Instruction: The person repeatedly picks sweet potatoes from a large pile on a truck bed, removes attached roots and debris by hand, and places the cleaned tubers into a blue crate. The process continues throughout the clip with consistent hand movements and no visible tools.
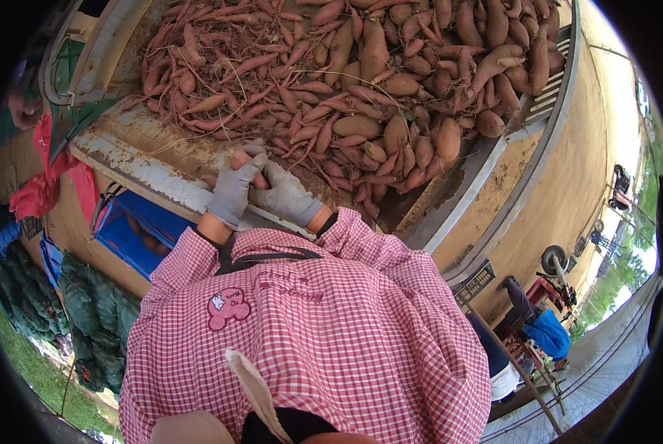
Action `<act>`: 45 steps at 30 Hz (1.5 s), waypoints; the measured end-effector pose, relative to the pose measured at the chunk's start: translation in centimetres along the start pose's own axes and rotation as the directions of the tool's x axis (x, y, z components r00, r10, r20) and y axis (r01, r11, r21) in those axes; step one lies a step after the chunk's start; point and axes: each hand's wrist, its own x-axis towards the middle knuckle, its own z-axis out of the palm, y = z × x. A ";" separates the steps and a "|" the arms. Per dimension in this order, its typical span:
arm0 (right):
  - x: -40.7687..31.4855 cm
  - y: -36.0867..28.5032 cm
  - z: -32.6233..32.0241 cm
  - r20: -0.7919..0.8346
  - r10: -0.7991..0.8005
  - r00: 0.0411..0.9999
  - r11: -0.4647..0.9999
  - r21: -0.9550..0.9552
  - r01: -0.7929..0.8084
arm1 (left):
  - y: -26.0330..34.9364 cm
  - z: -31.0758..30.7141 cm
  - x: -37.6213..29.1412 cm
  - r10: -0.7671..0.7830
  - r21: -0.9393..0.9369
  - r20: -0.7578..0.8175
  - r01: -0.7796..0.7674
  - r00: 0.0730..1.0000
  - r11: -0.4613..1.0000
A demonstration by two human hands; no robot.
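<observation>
Both my hands, in grey work gloves, meet over the near edge of a rusty metal truck bed (pixel 143 161). A reddish sweet potato (pixel 248 167) lies between them. My left hand (pixel 234 183) is closed around it, while my right hand (pixel 284 191) is against its lower end, fingers partly hidden behind the other hand. Beyond the gloves spreads a large heap of sweet potatoes (pixel 320 111), small thin ones with roots at the left and thicker ones at the right. Part of another sweet potato shows just left of my left hand.
Below the bed edge at the left is a blue crate (pixel 131 233) with sweet potatoes inside. Full green mesh sacks (pixel 95 316) stand farther left, near red plastic bags (pixel 37 188). At the right are a metal side rail (pixel 556 111), a black crate (pixel 474 286) and a parked vehicle.
</observation>
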 end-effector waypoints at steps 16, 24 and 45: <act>7.0 14.2 -4.7 0.016 0.784 0.621 0.483 0.614 -0.625 | -0.5 -4.5 -0.2 -0.277 -0.236 -0.049 0.258 0.960 0.937; 1.9 0.4 -0.9 0.338 0.322 0.884 0.947 -0.111 -0.302 | 0.4 -3.8 0.1 -0.069 -0.104 0.238 0.096 0.969 0.990; 18.7 5.5 -11.6 -0.091 0.251 0.964 0.261 -0.952 -0.158 | -0.4 -4.1 0.5 -0.208 -0.368 0.093 0.228 0.974 0.901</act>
